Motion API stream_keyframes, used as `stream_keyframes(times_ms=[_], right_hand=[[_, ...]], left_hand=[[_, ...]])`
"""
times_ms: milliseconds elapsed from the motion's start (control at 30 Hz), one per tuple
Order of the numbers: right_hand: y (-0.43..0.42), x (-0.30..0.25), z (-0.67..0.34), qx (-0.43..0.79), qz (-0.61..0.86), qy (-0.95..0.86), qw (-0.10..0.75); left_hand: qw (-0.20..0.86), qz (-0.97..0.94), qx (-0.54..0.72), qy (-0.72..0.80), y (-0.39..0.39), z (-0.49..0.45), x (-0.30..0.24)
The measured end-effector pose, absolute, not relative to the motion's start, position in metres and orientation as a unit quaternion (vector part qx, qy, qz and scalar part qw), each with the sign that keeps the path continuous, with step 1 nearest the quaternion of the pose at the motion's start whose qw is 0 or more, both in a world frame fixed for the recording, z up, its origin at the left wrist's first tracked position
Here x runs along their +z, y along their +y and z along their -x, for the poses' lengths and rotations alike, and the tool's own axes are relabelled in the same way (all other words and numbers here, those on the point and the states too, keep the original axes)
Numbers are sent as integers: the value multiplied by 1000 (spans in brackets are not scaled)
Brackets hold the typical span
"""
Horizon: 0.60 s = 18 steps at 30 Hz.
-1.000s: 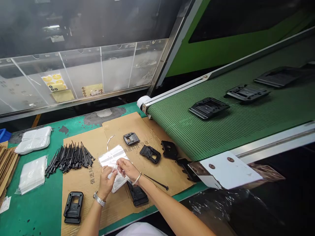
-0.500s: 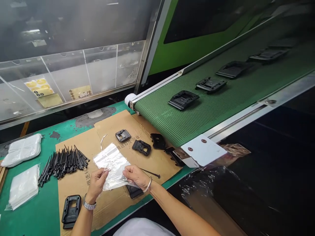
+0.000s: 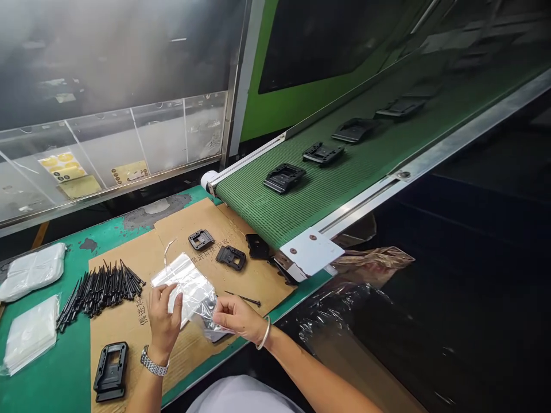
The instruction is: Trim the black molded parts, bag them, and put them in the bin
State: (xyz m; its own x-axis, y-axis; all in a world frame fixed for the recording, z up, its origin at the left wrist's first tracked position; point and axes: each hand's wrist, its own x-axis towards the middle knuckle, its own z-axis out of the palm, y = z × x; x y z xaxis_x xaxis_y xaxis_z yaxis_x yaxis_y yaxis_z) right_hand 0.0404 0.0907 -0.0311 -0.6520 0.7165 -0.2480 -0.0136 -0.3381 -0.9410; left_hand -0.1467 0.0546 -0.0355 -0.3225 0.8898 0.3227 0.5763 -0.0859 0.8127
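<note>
A clear plastic bag lies flat above the cardboard in front of me. My right hand pinches its near right side between thumb and fingers. My left hand is beside the bag's left edge, thumb and fingers apart, holding nothing. Partly under the bag and right hand is a dark piece, mostly hidden. Just past the right hand lies one thin black pin. Two black plastic frames rest beyond the bag, and a larger black plastic frame sits to the left of my left wrist.
A heap of thin black pins lies on the cardboard sheet. Stacks of clear bags are on the green table at left. A green conveyor belt carrying several black parts slopes down from the right, ending over more black pieces.
My left hand has let go of the bag and its fingers have spread. The right hand still grips the bag. The view has shifted right.
</note>
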Motion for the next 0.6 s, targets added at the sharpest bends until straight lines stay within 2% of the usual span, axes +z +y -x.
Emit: stream_keyframes(times_ms=[33,167,233,367,500,600], right_hand=[[88,-30,-43,716,359,-543,251],[76,-27,-51,575,423,-660,235],[70,-30,-56,554,411,-691,215],[63,-40,-64,639,371,-641,211],[64,-55,-65,664,446,-527,288],[68,-67,-61,636,483,-496,341]], left_hand=[[179,-557,487,648,51,138,-33],[480,-514,455,546,30,95,-33],[569,-431,474,515,21,77,-38],[616,-242,572,485,8,56,-59],[595,-82,641,478,-1,56,-79],[578,-62,655,483,-9,60,-78]])
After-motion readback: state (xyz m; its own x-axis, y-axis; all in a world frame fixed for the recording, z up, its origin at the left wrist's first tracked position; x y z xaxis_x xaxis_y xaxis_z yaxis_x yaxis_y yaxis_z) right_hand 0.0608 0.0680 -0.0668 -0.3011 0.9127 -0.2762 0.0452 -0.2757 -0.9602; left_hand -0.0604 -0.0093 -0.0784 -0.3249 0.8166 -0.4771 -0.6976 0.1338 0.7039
